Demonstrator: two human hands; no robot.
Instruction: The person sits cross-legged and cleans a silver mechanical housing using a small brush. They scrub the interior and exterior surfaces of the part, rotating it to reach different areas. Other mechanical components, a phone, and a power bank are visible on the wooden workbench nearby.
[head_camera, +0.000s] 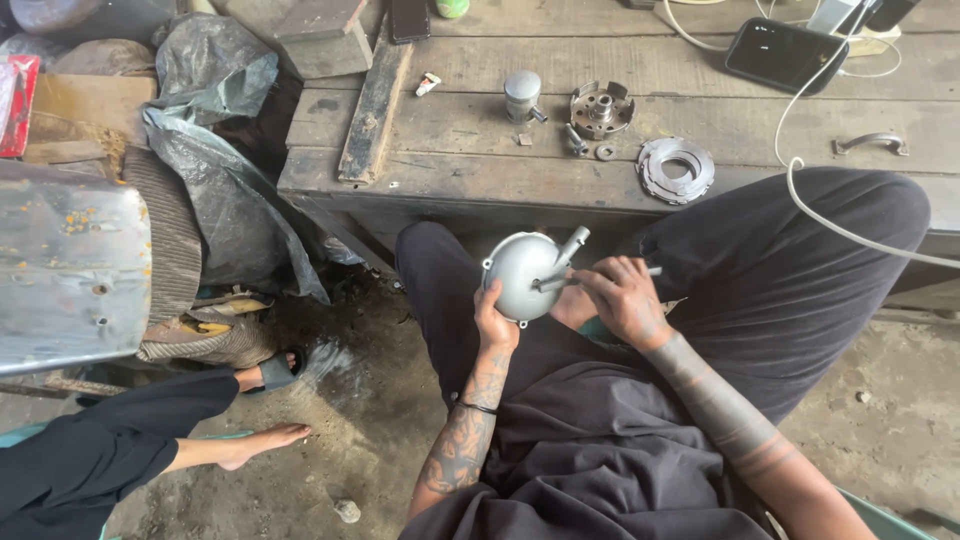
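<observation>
Feet of another person, one in a sandal, are being rested on the dirt floor at the far left, below a dented metal panel and crumpled grey plastic sheeting. Moving right, a round grey metal engine cover is being held over the lap, in front of a worn wooden workbench; it is being gripped from below by the left hand, whose fingers are closed around its lower edge. A slim metal tool is being pressed against the cover's face by the right hand, which is closed around the tool's shaft, just beside the cover. On the bench above, a small piston, a toothed clutch hub and a stack of ring plates are being left lying apart from each other. Farther right, a dark phone is being connected to a white cable that is trailing over the black-trousered right knee.
</observation>
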